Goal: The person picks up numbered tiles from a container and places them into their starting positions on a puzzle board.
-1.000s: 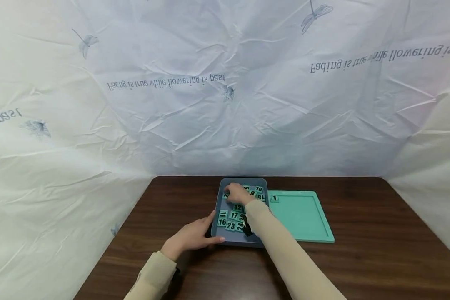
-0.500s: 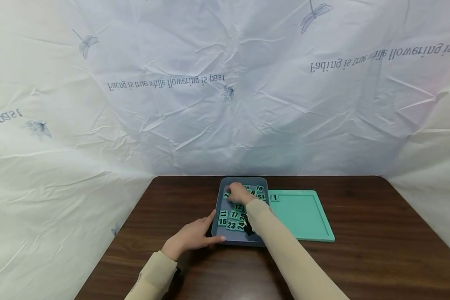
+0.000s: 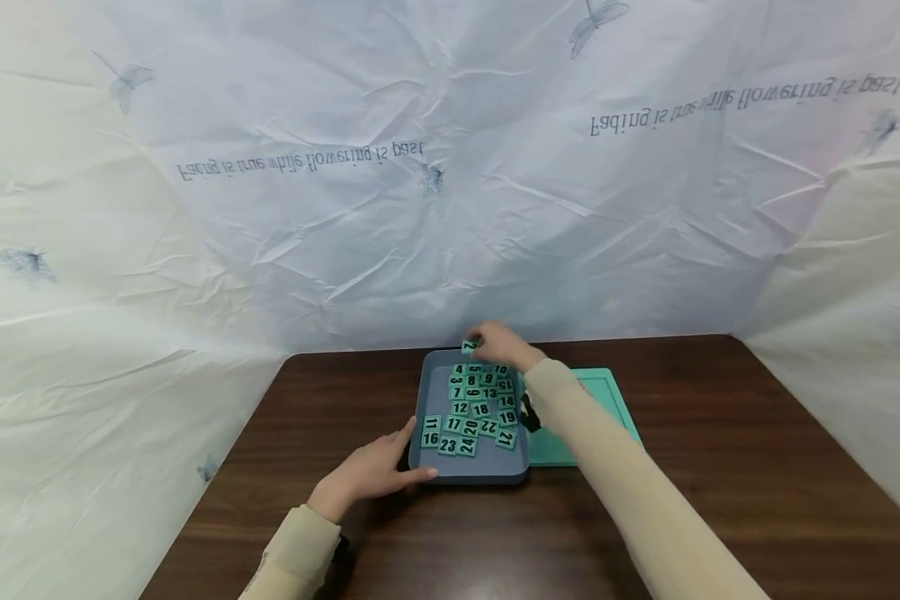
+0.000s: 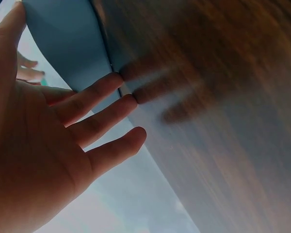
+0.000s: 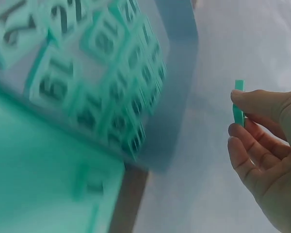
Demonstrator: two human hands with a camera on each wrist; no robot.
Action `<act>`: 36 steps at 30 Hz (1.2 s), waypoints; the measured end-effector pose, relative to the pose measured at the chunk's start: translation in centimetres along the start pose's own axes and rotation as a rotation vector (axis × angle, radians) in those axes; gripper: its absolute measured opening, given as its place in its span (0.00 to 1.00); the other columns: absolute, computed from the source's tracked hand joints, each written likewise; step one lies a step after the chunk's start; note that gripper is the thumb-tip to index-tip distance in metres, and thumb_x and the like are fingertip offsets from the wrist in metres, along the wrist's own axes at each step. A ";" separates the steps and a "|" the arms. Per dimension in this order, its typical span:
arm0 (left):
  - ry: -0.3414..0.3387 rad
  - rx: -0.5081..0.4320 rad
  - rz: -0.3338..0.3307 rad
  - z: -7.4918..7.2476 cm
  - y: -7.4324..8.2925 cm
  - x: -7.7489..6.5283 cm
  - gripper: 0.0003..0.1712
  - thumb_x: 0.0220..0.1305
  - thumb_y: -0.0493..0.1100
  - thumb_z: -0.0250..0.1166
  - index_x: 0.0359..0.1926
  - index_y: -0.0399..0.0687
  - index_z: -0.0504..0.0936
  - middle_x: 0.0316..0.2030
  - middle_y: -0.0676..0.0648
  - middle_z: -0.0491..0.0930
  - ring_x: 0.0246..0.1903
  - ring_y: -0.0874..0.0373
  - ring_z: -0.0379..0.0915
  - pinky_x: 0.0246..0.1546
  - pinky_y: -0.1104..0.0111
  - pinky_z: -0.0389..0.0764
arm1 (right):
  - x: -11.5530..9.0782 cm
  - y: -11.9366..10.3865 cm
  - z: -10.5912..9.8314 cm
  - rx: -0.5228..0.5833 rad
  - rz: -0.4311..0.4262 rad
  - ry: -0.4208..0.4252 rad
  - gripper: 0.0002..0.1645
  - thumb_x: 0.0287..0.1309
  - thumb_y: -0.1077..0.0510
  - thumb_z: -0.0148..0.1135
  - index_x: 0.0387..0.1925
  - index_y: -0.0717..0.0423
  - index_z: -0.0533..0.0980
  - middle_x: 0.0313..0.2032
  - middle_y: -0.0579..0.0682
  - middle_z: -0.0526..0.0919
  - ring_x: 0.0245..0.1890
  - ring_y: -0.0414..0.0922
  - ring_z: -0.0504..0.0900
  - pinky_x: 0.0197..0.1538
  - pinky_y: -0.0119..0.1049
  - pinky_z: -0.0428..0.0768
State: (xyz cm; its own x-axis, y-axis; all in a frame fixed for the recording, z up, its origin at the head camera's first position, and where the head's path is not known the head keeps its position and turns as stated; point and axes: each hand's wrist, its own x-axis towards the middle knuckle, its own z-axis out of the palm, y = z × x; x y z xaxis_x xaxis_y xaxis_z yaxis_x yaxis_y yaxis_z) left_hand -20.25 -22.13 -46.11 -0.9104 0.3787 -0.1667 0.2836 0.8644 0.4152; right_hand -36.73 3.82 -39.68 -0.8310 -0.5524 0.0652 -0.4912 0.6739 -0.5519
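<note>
My right hand [image 3: 504, 345] pinches a green number tile [image 3: 470, 346] marked 2, held above the far edge of the grey tray [image 3: 435, 392]. In the right wrist view the same tile [image 5: 239, 103] shows edge-on between thumb and fingertips. Many numbered tiles lie loose in the tray, such as the 12 tile [image 3: 460, 408] and the 23 tile [image 3: 447, 446]. At the tray's near left corner rests my left hand [image 3: 367, 468], fingers spread along its outer side and thumb at the front rim. The left wrist view shows straight fingers [image 4: 102, 121] against the tray wall.
A green board [image 3: 555, 446] with a raised rim lies right beside the tray, its upper part behind my right forearm. Both are on a dark wooden table [image 3: 720, 467]. A pale printed sheet [image 3: 495, 233] hangs behind the table.
My right hand has lifted the 2 tile from the tray's upper left and moved up and right over the far rim. The head view has turned slightly right; my left hand stays at the tray.
</note>
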 end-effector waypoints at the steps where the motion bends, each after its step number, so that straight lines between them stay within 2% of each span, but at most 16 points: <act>1: -0.001 0.002 0.001 0.0 0.0 0.0 0.63 0.60 0.79 0.56 0.81 0.45 0.46 0.72 0.37 0.63 0.68 0.41 0.66 0.61 0.45 0.72 | -0.4 0.3 -0.8 0.010 0.001 0.008 0.25 0.69 0.64 0.59 0.65 0.67 0.73 0.62 0.62 0.76 0.58 0.58 0.77 0.55 0.50 0.79; 8: 0.010 -0.007 0.007 0.2 0.4 -0.2 0.63 0.61 0.78 0.58 0.81 0.44 0.46 0.72 0.37 0.64 0.68 0.42 0.66 0.62 0.46 0.72 | -3.8 4.4 -6.2 0.009 -0.026 0.104 0.24 0.67 0.67 0.60 0.62 0.74 0.73 0.58 0.69 0.74 0.52 0.61 0.78 0.50 0.53 0.80; 13: 0.017 -0.016 -0.002 0.3 0.7 -0.4 0.63 0.60 0.78 0.58 0.81 0.45 0.46 0.72 0.37 0.64 0.68 0.42 0.66 0.62 0.46 0.72 | -6.6 7.6 -7.8 -0.045 -0.002 0.133 0.23 0.66 0.68 0.62 0.60 0.75 0.74 0.56 0.70 0.75 0.50 0.63 0.79 0.49 0.54 0.80; 18: 0.025 -0.006 0.001 0.1 0.8 -0.5 0.63 0.60 0.78 0.59 0.81 0.43 0.46 0.72 0.37 0.64 0.67 0.42 0.67 0.61 0.46 0.73 | -8.8 10.2 -6.9 -0.079 0.016 0.104 0.23 0.66 0.66 0.63 0.60 0.73 0.75 0.54 0.69 0.77 0.50 0.62 0.80 0.47 0.54 0.81; 25: 0.032 -0.007 0.006 0.0 0.8 -0.1 0.64 0.60 0.78 0.59 0.81 0.43 0.47 0.72 0.37 0.64 0.67 0.42 0.67 0.61 0.47 0.72 | -10.5 12.3 -3.9 -0.047 0.029 0.047 0.21 0.64 0.68 0.63 0.57 0.73 0.77 0.54 0.68 0.78 0.47 0.59 0.80 0.45 0.51 0.81; 30: 0.033 -0.006 0.000 0.1 0.6 -0.1 0.64 0.60 0.78 0.59 0.81 0.44 0.46 0.72 0.37 0.64 0.68 0.42 0.66 0.62 0.47 0.72 | -10.9 12.6 -2.2 -0.049 0.021 0.013 0.20 0.64 0.67 0.65 0.57 0.71 0.78 0.54 0.67 0.78 0.46 0.58 0.81 0.44 0.48 0.82; 36: 0.027 0.000 -0.012 0.2 0.5 -0.3 0.64 0.60 0.78 0.59 0.81 0.45 0.46 0.72 0.38 0.63 0.68 0.42 0.66 0.62 0.47 0.72 | -11.6 12.1 -1.5 -0.092 0.005 -0.015 0.20 0.63 0.68 0.65 0.56 0.72 0.78 0.52 0.66 0.79 0.45 0.58 0.81 0.43 0.49 0.81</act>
State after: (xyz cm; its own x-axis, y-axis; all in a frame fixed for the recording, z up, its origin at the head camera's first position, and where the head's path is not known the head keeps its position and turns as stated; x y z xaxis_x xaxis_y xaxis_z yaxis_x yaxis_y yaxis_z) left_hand -19.81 -21.73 -46.00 -0.9215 0.3594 -0.1471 0.2730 0.8689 0.4129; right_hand -33.40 19.08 -45.86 -0.8301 -0.5554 0.0496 -0.5092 0.7189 -0.4732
